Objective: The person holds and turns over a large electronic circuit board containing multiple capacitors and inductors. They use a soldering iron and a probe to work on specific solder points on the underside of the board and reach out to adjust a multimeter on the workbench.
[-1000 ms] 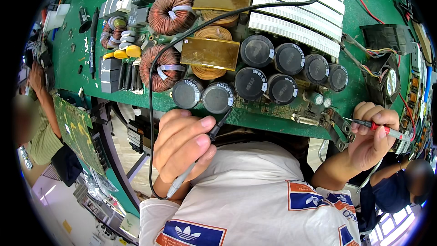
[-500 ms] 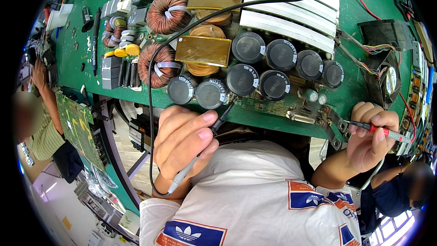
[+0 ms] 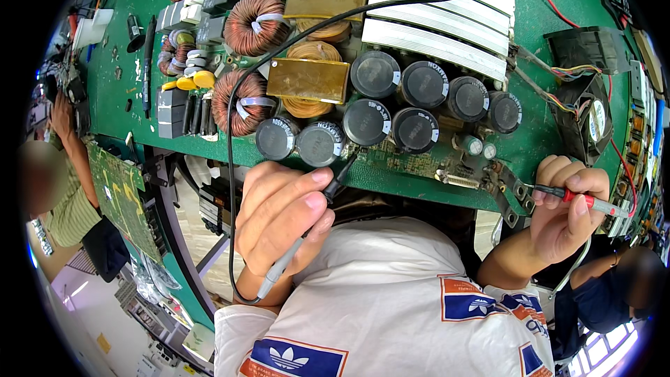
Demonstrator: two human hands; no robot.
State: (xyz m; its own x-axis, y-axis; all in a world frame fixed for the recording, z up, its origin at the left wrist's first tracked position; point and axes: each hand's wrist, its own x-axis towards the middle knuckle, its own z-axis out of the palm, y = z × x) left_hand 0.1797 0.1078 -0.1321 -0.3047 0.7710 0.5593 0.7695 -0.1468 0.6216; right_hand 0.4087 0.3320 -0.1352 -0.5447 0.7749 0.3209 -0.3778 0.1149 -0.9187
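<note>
My left hand [image 3: 283, 220] is closed around a black and grey test probe [image 3: 279, 270]. Its dark tip points up at the near edge of a large circuit board [image 3: 391, 157], just below a group of black round capacitors [image 3: 366, 122]. Whether the tip touches the board I cannot tell. In my right hand [image 3: 569, 202] is a red and grey test probe [image 3: 593, 203], its thin tip pointing left at a metal bracket [image 3: 514, 199] on the board's near right corner. Contact there is also unclear. A black lead [image 3: 230, 167] runs from the left probe up across the board.
Copper-wound coils [image 3: 257, 24] and silver heatsink fins [image 3: 440, 14] rise from the board on a green bench mat [image 3: 115, 108]. A black fan [image 3: 590, 115] with wires stands at right. A marker pen [image 3: 149, 66] lies at left. Other people sit at both sides.
The board has shifted slightly left in the picture, most visibly its capacitors and heatsink. Both hands keep nearly the same place and grip on the probes.
</note>
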